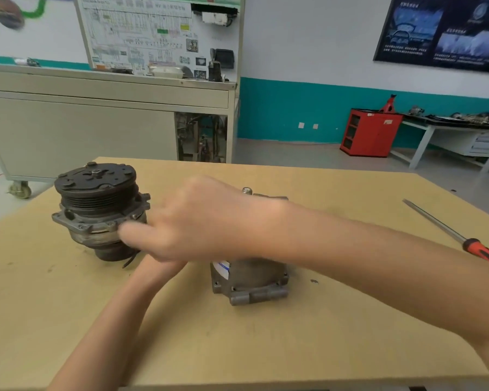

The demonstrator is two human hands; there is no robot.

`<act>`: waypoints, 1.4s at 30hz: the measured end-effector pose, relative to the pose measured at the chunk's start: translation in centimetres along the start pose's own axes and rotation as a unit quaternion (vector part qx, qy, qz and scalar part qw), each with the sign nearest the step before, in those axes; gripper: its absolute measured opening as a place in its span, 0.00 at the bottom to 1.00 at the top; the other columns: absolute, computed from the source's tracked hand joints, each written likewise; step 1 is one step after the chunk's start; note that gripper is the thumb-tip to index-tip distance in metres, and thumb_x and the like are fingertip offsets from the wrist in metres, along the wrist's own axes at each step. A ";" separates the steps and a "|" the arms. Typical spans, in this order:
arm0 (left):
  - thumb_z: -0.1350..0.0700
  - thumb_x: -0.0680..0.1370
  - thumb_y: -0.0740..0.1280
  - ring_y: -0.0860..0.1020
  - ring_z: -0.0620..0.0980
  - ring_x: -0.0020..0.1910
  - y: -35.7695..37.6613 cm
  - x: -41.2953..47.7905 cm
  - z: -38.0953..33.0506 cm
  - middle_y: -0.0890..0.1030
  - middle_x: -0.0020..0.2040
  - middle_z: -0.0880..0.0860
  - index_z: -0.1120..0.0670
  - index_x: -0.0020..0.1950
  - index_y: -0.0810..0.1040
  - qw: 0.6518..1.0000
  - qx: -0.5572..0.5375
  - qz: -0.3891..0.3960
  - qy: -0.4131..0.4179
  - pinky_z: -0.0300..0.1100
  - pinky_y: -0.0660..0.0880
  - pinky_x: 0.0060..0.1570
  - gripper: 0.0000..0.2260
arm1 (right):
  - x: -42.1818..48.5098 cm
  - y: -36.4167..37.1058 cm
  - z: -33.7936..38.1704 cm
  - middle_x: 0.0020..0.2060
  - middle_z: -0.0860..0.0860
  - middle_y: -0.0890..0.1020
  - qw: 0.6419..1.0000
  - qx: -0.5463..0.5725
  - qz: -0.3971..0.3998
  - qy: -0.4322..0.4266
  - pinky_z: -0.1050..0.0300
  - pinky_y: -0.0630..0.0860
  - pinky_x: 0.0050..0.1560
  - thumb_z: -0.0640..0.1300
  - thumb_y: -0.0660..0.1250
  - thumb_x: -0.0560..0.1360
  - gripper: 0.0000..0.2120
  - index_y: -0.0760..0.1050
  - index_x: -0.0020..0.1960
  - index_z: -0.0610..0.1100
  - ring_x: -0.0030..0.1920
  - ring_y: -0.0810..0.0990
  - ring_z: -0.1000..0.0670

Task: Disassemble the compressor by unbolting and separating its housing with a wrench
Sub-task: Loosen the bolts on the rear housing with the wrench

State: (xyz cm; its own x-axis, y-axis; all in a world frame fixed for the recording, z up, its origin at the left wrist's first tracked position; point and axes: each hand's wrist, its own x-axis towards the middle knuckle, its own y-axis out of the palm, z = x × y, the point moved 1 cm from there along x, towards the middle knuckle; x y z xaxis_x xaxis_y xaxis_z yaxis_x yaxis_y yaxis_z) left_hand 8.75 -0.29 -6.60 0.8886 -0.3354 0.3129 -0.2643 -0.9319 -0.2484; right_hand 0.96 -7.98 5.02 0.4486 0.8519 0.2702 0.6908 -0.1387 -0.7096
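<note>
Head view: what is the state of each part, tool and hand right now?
Pulley half: upright on the table, detached.
Rear housing: on the table, apart from the pulley half, partly hidden.
Screwdriver: lying at the table's right, untouched.
Right hand: blurred, reaching to the pulley half; fingers unclear.
Left hand: mostly hidden under the right hand; grip unclear.

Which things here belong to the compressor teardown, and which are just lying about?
Job: pulley half of the compressor; separated housing; table under them.
Lying about: screwdriver, untouched at the right; red cabinet by the wall; grey cart behind the table.
</note>
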 end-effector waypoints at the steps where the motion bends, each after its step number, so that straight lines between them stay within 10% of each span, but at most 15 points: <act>1: 0.64 0.78 0.66 0.74 0.30 0.58 0.0 0.0 0.0 0.78 0.56 0.36 0.42 0.60 0.73 1.000 -0.005 0.011 0.002 0.32 0.69 0.57 0.18 | -2.8 -0.6 0.3 0.26 0.49 0.70 0.994 0.021 -0.106 -0.004 0.57 0.64 0.26 0.33 0.61 0.73 0.09 0.78 0.45 0.43 0.26 0.66 0.48; 6: 0.51 0.74 0.68 0.71 0.32 0.63 -0.2 0.1 -0.5 0.75 0.64 0.40 0.42 0.69 0.69 0.999 0.003 0.033 0.025 0.37 0.69 0.62 0.23 | -15.5 -1.7 -1.6 0.26 0.48 0.73 0.893 0.132 -0.372 0.218 0.61 0.64 0.28 0.44 0.58 0.81 0.10 0.68 0.42 0.41 0.27 0.66 0.52; 13: 0.42 0.68 0.68 0.71 0.36 0.66 -0.2 -0.1 -0.6 0.75 0.66 0.42 0.42 0.71 0.68 0.999 0.044 0.020 0.022 0.49 0.67 0.69 0.31 | -17.9 3.9 -6.3 0.25 0.56 0.68 0.507 0.385 -0.459 0.620 0.64 0.61 0.23 0.39 0.58 0.77 0.09 0.65 0.38 0.46 0.23 0.64 0.57; 16: 0.47 0.73 0.70 0.70 0.34 0.65 -0.1 -0.1 -0.3 0.75 0.64 0.39 0.41 0.71 0.68 0.997 0.069 0.001 0.034 0.46 0.65 0.69 0.27 | -15.6 7.3 -10.3 0.29 0.53 0.68 0.423 0.441 -0.382 0.693 0.65 0.62 0.24 0.39 0.57 0.79 0.10 0.66 0.38 0.45 0.25 0.66 0.58; 19: 0.48 0.77 0.66 0.69 0.33 0.65 -0.2 0.0 -0.2 0.74 0.64 0.40 0.40 0.70 0.68 0.995 0.086 0.000 0.046 0.45 0.66 0.67 0.21 | -11.0 9.7 -13.7 0.33 0.50 0.71 0.471 0.487 -0.187 0.712 0.65 0.67 0.27 0.42 0.60 0.79 0.07 0.70 0.42 0.43 0.31 0.69 0.55; 24: 0.36 0.71 0.58 0.69 0.31 0.64 -0.7 -0.2 -1.8 0.74 0.64 0.36 0.33 0.65 0.67 0.999 0.038 0.023 0.020 0.32 0.65 0.59 0.22 | -0.2 9.9 -12.7 0.32 0.49 0.72 0.688 0.461 0.060 0.558 0.57 0.76 0.33 0.41 0.63 0.78 0.04 0.71 0.46 0.40 0.32 0.73 0.51; 27: 0.34 0.69 0.62 0.71 0.28 0.58 0.0 -0.3 -3.6 0.75 0.63 0.39 0.41 0.66 0.68 0.992 0.086 0.070 0.061 0.28 0.68 0.51 0.27 | 3.8 6.8 -6.9 0.36 0.48 0.76 0.853 0.336 0.089 0.389 0.52 0.75 0.38 0.45 0.61 0.78 0.09 0.77 0.48 0.40 0.42 0.79 0.44; 29: 0.43 0.78 0.55 0.77 0.39 0.42 2.0 -2.4 -6.1 0.71 0.55 0.73 0.69 0.68 0.58 0.978 0.045 0.001 0.203 0.38 0.71 0.38 0.31 | 2.3 4.5 -2.1 0.39 0.47 0.79 0.930 0.236 0.052 0.277 0.53 0.71 0.39 0.48 0.60 0.79 0.11 0.78 0.51 0.43 0.42 0.76 0.43; 32: 0.38 0.77 0.29 0.72 0.66 0.54 4.7 -4.0 -7.4 0.52 0.50 0.79 0.77 0.63 0.33 0.965 -0.101 -0.049 0.239 0.54 0.70 0.52 0.39 | -5.2 1.0 1.3 0.38 0.46 0.79 0.951 0.213 -0.138 0.177 0.48 0.73 0.48 0.43 0.60 0.78 0.09 0.76 0.45 0.41 0.41 0.76 0.45; 34: 0.22 0.65 0.52 0.61 0.59 0.73 4.6 -0.9 -5.9 0.58 0.73 0.66 0.65 0.75 0.50 0.972 0.175 0.082 0.131 0.51 0.63 0.70 0.56 | -11.2 0.3 0.9 0.35 0.46 0.77 0.893 0.256 -0.306 0.209 0.49 0.73 0.51 0.43 0.63 0.77 0.10 0.75 0.39 0.40 0.41 0.76 0.46; 36: 0.25 0.62 0.67 0.61 0.42 0.72 2.0 -0.2 -3.4 0.59 0.75 0.41 0.48 0.76 0.59 0.960 0.257 0.101 0.049 0.44 0.63 0.71 0.49 | -15.4 0.3 -0.4 0.31 0.49 0.78 0.774 0.319 -0.414 0.357 0.55 0.74 0.45 0.42 0.62 0.75 0.11 0.73 0.34 0.46 0.37 0.76 0.48; 39: 0.26 0.60 0.64 0.62 0.38 0.69 2.3 0.4 -3.0 0.61 0.73 0.37 0.45 0.74 0.61 0.966 0.235 0.065 0.090 0.40 0.65 0.67 0.46 | -17.7 3.0 -3.7 0.28 0.52 0.79 0.500 0.449 -0.477 0.566 0.64 0.71 0.33 0.42 0.57 0.76 0.12 0.70 0.34 0.49 0.32 0.75 0.54; 42: 0.26 0.60 0.63 0.62 0.37 0.69 2.6 0.5 -2.6 0.61 0.72 0.36 0.45 0.74 0.62 0.965 0.236 0.051 0.100 0.40 0.65 0.66 0.46 | -16.7 7.5 -9.3 0.29 0.52 0.74 0.389 0.464 -0.386 0.696 0.67 0.64 0.24 0.41 0.56 0.80 0.10 0.70 0.41 0.43 0.27 0.68 0.56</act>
State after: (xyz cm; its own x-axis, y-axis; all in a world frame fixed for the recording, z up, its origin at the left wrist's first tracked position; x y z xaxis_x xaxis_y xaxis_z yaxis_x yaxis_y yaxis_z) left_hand 7.50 -3.24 -4.72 0.7641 -0.4858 0.4243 -0.1035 -0.7417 -0.6627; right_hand 3.95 -27.95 1.25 0.6294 -0.7290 0.2691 0.7113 0.6799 0.1781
